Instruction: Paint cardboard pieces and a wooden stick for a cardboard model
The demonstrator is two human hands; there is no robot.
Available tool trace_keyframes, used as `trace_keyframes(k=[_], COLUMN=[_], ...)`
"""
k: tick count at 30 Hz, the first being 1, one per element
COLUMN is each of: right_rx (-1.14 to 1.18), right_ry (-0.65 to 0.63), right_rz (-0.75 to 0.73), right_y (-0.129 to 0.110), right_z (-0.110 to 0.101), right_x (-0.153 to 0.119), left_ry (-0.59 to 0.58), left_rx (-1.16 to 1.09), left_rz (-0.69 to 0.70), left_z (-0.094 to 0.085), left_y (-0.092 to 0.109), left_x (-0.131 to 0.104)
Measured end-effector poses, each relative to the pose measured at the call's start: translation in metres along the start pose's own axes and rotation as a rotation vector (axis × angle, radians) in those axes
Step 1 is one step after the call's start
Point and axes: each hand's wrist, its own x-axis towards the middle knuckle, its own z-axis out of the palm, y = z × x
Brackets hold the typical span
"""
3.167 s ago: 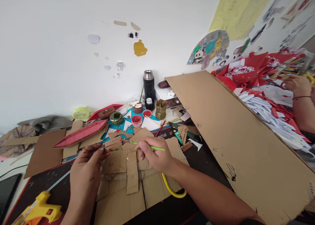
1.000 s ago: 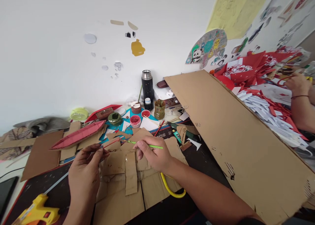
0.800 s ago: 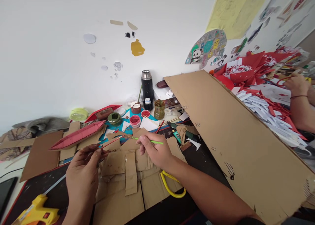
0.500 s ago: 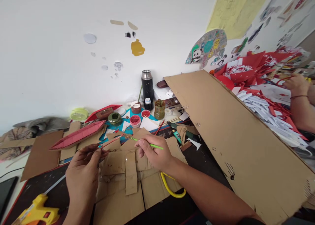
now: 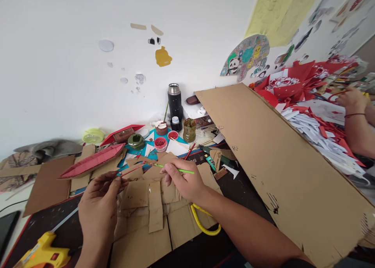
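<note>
Head camera, from near to far: at the low left, a yellow plastic glue gun on the dark tabletop, maybe put there for easy reach. Next, flat brown cardboard pieces under both hands, perhaps good for catching drips. Above these, a thin red stick, pinched by one end in nearly closed fingertips of the left hand, probably to leave the far end free. In the right hand, thumb and fingers closed around a thin brush with a bright green handle, like a pencil, likely for small, careful moves. Brush tip and stick end very close together; touching or not, hard to tell. Farther back, a small pot of red paint and a round pot of dark green paint, open and grouped, perhaps for quick dipping. Behind them, a tall black flask, upright near the white wall.
</note>
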Motion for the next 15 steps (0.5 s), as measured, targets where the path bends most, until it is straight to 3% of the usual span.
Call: trace_keyframes(k=[4, 9, 15], right_rx=[-0.048, -0.014, -0.006], right_ry=[-0.071, 0.005, -0.048], right_rz=[-0.036, 0.032, 0.020], right_y=[-0.002, -0.001, -0.001], right_z=[0.001, 0.001, 0.001], right_x=[-0.001, 0.000, 0.000], left_ry=[0.005, -0.005, -0.026], left_rx=[0.007, -0.008, -0.078], left_rz=[0.003, -0.018, -0.042], left_z=[0.001, 0.000, -0.001], left_y=[0.000, -0.003, -0.011], left_x=[0.000, 0.001, 0.007])
